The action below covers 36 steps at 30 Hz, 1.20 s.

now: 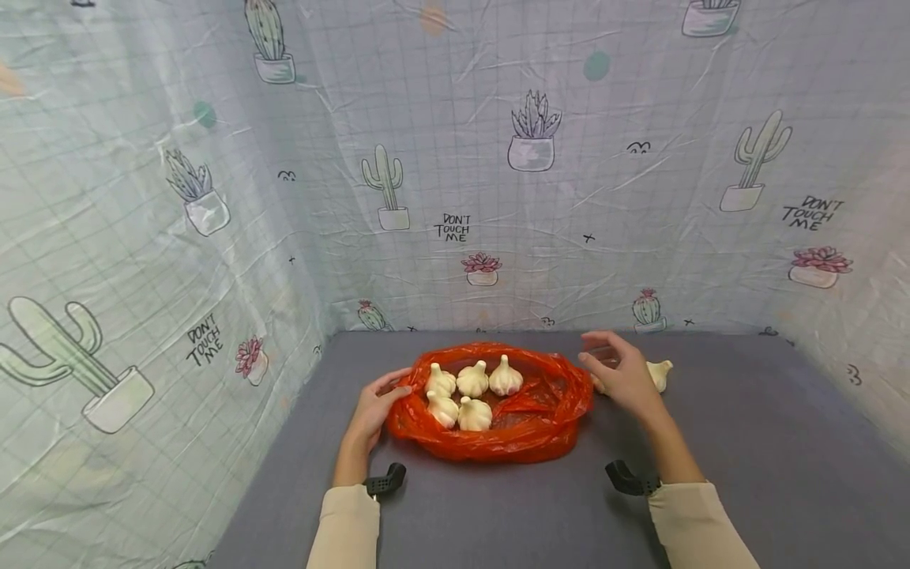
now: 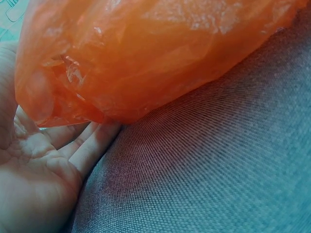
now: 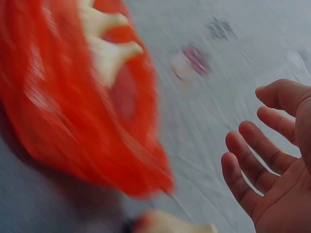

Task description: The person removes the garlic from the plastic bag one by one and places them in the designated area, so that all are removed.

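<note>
Red bag (image 1: 490, 449) holds five garlic bulbs (image 1: 472, 380); left hand (image 1: 373, 412) pinching rim; right hand (image 1: 629, 381) nearby, fingers apart.

Fingers (image 3: 265, 149) spread near red bag (image 3: 63, 107) of what looks like garlic (image 3: 108, 56)

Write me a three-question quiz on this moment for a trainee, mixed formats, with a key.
1. How many garlic bulbs can be seen inside the red bag in the head view?

2. True or false: the right hand is empty.

3. Where is the left hand?
A) At the bag's right side
B) At the bag's left side
C) Flat on the table, away from the bag

Key:
1. Five.
2. True; the right wrist view shows its fingers spread, with nothing in them.
3. B.
</note>
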Each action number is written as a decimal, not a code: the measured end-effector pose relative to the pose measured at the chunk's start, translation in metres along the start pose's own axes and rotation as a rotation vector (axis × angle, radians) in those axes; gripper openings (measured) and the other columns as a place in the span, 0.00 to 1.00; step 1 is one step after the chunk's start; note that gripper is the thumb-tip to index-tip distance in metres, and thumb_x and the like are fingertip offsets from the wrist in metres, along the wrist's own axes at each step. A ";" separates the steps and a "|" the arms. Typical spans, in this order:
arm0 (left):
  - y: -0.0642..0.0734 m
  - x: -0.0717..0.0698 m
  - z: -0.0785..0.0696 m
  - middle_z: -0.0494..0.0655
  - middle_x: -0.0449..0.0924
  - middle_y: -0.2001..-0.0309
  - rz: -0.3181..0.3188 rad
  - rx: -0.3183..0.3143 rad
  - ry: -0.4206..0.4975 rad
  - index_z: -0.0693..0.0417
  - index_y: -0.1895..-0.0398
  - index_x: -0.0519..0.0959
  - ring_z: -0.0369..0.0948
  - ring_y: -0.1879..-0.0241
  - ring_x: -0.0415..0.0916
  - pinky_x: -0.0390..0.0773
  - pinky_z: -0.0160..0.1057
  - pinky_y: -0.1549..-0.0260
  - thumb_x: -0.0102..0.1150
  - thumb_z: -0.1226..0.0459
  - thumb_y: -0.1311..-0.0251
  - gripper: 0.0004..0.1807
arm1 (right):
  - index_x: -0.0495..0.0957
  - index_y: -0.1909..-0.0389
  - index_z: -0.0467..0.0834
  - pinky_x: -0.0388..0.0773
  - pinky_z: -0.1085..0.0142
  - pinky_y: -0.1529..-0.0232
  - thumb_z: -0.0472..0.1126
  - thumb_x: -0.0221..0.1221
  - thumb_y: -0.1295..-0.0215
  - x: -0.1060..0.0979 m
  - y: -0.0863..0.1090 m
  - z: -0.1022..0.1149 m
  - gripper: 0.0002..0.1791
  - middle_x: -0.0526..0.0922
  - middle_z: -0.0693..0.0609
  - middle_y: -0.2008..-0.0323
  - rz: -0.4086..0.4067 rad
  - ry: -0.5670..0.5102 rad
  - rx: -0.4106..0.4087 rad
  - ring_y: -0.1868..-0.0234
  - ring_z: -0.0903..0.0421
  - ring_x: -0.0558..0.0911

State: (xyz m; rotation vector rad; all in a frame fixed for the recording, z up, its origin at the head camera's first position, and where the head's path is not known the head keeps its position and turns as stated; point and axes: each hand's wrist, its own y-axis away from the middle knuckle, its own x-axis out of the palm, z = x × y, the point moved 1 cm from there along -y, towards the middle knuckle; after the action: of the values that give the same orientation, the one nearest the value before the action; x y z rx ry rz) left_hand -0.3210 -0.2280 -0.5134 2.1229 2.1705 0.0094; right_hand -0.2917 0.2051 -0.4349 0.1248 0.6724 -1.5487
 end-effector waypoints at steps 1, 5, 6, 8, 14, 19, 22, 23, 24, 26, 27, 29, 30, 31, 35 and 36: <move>0.000 0.000 0.000 0.56 0.77 0.35 0.002 0.000 -0.002 0.49 0.33 0.78 0.41 0.46 0.78 0.80 0.38 0.49 0.65 0.62 0.33 0.25 | 0.77 0.38 0.44 0.79 0.65 0.47 0.48 0.61 0.27 0.008 0.000 0.001 0.21 0.83 0.41 0.45 0.015 -0.006 -0.010 0.49 0.52 0.82; 0.002 0.000 -0.002 0.56 0.77 0.34 0.009 -0.006 -0.008 0.50 0.33 0.78 0.41 0.46 0.78 0.81 0.39 0.48 0.64 0.63 0.33 0.24 | 0.78 0.39 0.43 0.79 0.52 0.46 0.45 0.63 0.29 0.039 0.002 0.008 0.21 0.83 0.40 0.46 0.081 -0.033 -0.043 0.48 0.45 0.82; 0.005 0.001 -0.005 0.57 0.77 0.35 0.011 -0.005 -0.012 0.51 0.33 0.78 0.41 0.46 0.79 0.81 0.39 0.48 0.64 0.63 0.33 0.24 | 0.78 0.40 0.42 0.79 0.52 0.47 0.44 0.64 0.29 0.047 0.003 0.009 0.21 0.83 0.40 0.46 0.097 -0.036 -0.050 0.49 0.45 0.82; 0.005 0.001 -0.005 0.57 0.78 0.36 0.007 -0.001 -0.009 0.51 0.34 0.79 0.41 0.47 0.79 0.81 0.39 0.49 0.65 0.63 0.34 0.24 | 0.79 0.41 0.41 0.80 0.55 0.48 0.42 0.66 0.31 0.061 0.005 0.012 0.20 0.83 0.40 0.47 0.122 -0.047 -0.050 0.51 0.47 0.83; 0.001 0.001 0.003 0.55 0.80 0.38 -0.009 0.010 0.015 0.50 0.37 0.81 0.43 0.47 0.79 0.81 0.39 0.49 0.67 0.63 0.36 0.23 | 0.76 0.39 0.37 0.81 0.50 0.45 0.37 0.67 0.34 0.093 0.009 0.013 0.24 0.80 0.37 0.43 0.197 -0.068 -0.014 0.47 0.41 0.83; 0.002 0.001 0.003 0.55 0.80 0.37 -0.012 0.020 -0.001 0.50 0.36 0.80 0.42 0.46 0.79 0.79 0.39 0.47 0.66 0.62 0.35 0.23 | 0.74 0.37 0.39 0.78 0.46 0.41 0.40 0.68 0.35 0.107 0.004 0.007 0.27 0.78 0.40 0.40 0.211 0.004 0.038 0.43 0.42 0.80; 0.002 0.001 0.000 0.55 0.79 0.37 -0.014 0.023 -0.012 0.50 0.36 0.80 0.42 0.47 0.79 0.79 0.38 0.47 0.66 0.62 0.35 0.24 | 0.73 0.36 0.39 0.77 0.47 0.41 0.41 0.69 0.36 0.114 0.000 0.004 0.29 0.77 0.40 0.40 0.211 0.038 0.051 0.43 0.43 0.79; 0.002 0.000 0.000 0.55 0.79 0.37 -0.013 0.023 -0.015 0.50 0.36 0.80 0.42 0.47 0.79 0.79 0.38 0.47 0.66 0.61 0.35 0.23 | 0.72 0.35 0.39 0.76 0.46 0.41 0.42 0.69 0.36 0.115 -0.002 0.003 0.30 0.76 0.39 0.39 0.212 0.045 0.056 0.42 0.43 0.78; 0.002 0.000 0.000 0.55 0.79 0.37 -0.011 0.022 -0.016 0.50 0.36 0.80 0.42 0.47 0.79 0.79 0.38 0.48 0.66 0.61 0.35 0.23 | 0.72 0.34 0.39 0.76 0.46 0.40 0.43 0.69 0.37 0.117 -0.004 0.002 0.31 0.75 0.39 0.39 0.215 0.052 0.061 0.41 0.43 0.77; 0.002 0.000 0.000 0.55 0.79 0.37 -0.008 0.019 -0.009 0.50 0.36 0.81 0.42 0.46 0.79 0.79 0.39 0.48 0.66 0.62 0.35 0.23 | 0.71 0.34 0.38 0.74 0.45 0.38 0.44 0.69 0.37 0.120 -0.007 0.000 0.33 0.75 0.38 0.37 0.217 0.063 0.069 0.40 0.41 0.76; 0.002 0.000 0.000 0.55 0.79 0.37 -0.006 0.020 -0.006 0.50 0.36 0.81 0.43 0.46 0.79 0.79 0.39 0.48 0.66 0.62 0.35 0.23 | 0.71 0.33 0.38 0.73 0.44 0.37 0.45 0.69 0.37 0.122 -0.008 -0.002 0.34 0.74 0.38 0.37 0.219 0.071 0.072 0.38 0.41 0.75; 0.001 0.000 0.000 0.55 0.80 0.37 -0.001 0.021 -0.001 0.50 0.36 0.81 0.43 0.46 0.79 0.79 0.39 0.48 0.66 0.62 0.35 0.23 | 0.70 0.32 0.38 0.70 0.43 0.34 0.45 0.69 0.37 0.125 -0.011 -0.004 0.35 0.73 0.37 0.35 0.223 0.078 0.084 0.36 0.40 0.74; 0.001 0.000 0.000 0.55 0.79 0.37 0.000 0.021 0.002 0.50 0.36 0.81 0.43 0.46 0.79 0.79 0.39 0.48 0.66 0.63 0.35 0.23 | 0.70 0.32 0.37 0.69 0.42 0.33 0.46 0.70 0.38 0.127 -0.012 -0.005 0.36 0.73 0.36 0.35 0.224 0.083 0.088 0.34 0.39 0.73; 0.001 0.000 0.000 0.55 0.79 0.37 0.001 0.020 0.003 0.50 0.36 0.81 0.43 0.46 0.79 0.79 0.39 0.48 0.66 0.63 0.35 0.23 | 0.69 0.31 0.37 0.68 0.41 0.32 0.46 0.70 0.38 0.128 -0.014 -0.006 0.37 0.73 0.35 0.34 0.226 0.087 0.092 0.33 0.38 0.73; 0.001 0.000 0.001 0.55 0.79 0.37 0.002 0.018 -0.002 0.49 0.36 0.80 0.43 0.46 0.79 0.80 0.39 0.48 0.66 0.62 0.35 0.23 | 0.69 0.30 0.38 0.67 0.41 0.31 0.49 0.71 0.39 0.133 -0.019 -0.008 0.39 0.74 0.36 0.33 0.228 0.101 0.123 0.31 0.37 0.71; 0.000 0.000 0.001 0.55 0.79 0.37 0.001 0.018 -0.004 0.49 0.36 0.81 0.43 0.46 0.79 0.80 0.39 0.48 0.67 0.62 0.35 0.23 | 0.70 0.31 0.38 0.68 0.41 0.32 0.50 0.71 0.39 0.134 -0.020 -0.009 0.39 0.74 0.37 0.33 0.225 0.110 0.125 0.31 0.37 0.71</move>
State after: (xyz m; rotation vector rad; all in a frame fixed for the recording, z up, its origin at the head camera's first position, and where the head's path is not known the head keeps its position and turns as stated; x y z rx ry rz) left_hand -0.3205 -0.2282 -0.5146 2.1321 2.1754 -0.0146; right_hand -0.3290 0.0913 -0.4986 0.3692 0.6249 -1.3734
